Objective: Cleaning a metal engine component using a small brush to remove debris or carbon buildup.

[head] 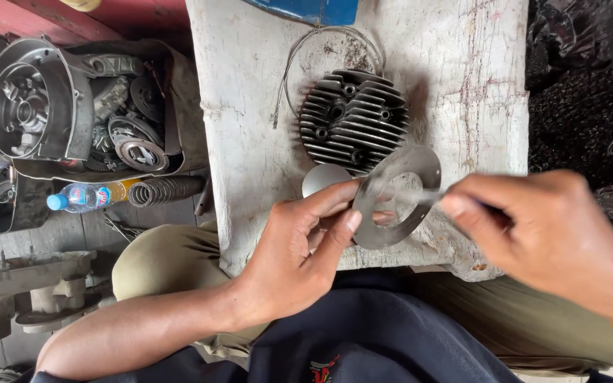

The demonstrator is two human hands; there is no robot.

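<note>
a pale, stained stone slab [250, 128] lies across the person's lap and serves as the bench; every place here is told from it. off its left edge, on the floor, a dark engine casing [30, 99] sits in a crowded box of gears and clutch parts, with a coil spring [166, 190] and a plastic bottle [83, 197] just below it. near the slab's middle rests a round finned cylinder head [352, 119], a thin wire loop [321, 42] curling behind it. at the slab's near edge, the left hand [299, 248] pinches a flat metal ring gasket [399, 195] between thumb and fingers, held partly past the rim and above a small grey disc [323, 179]. the right hand [533, 230] is closed on a thin tool, blurred, its tip at the ring's inner opening. risks, as a judgement: the ring is held only at one side, so a hard push from the tool could twist it loose to fall off the near edge into the lap. open room lies on the slab's right half; the left side drops straight to clutter.
</note>
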